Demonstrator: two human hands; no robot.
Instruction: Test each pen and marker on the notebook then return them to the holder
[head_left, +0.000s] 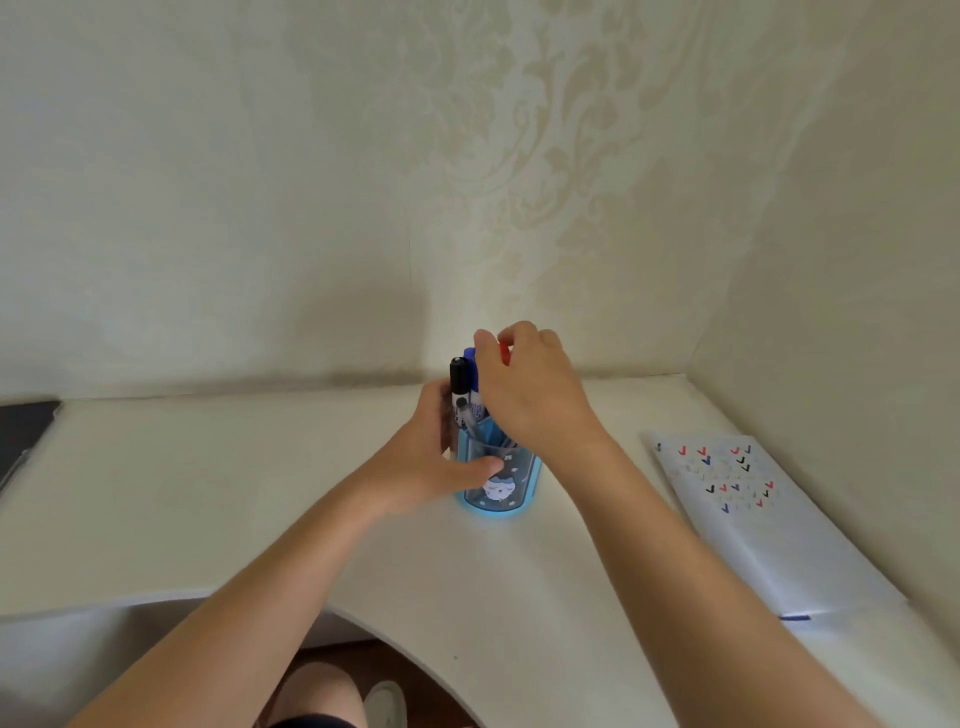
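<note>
A translucent blue pen holder (511, 493) with a cartoon face stands on the white desk (260, 493). My left hand (436, 462) grips its left side, thumb across the front. A black-capped marker (459, 392) and a blue-capped one (470, 364) stick up out of it. Above the holder, my right hand (524, 384) pinches the top of a red-capped marker (504, 353); most of that marker is hidden by the fingers. An open notebook (748, 509) lies at the right, its page covered with red, blue and black tick marks.
The desk sits in a corner, with wallpapered walls behind and to the right. A dark flat object (23, 436) lies at the far left edge. The desk's front edge curves inward around my knee (317, 691).
</note>
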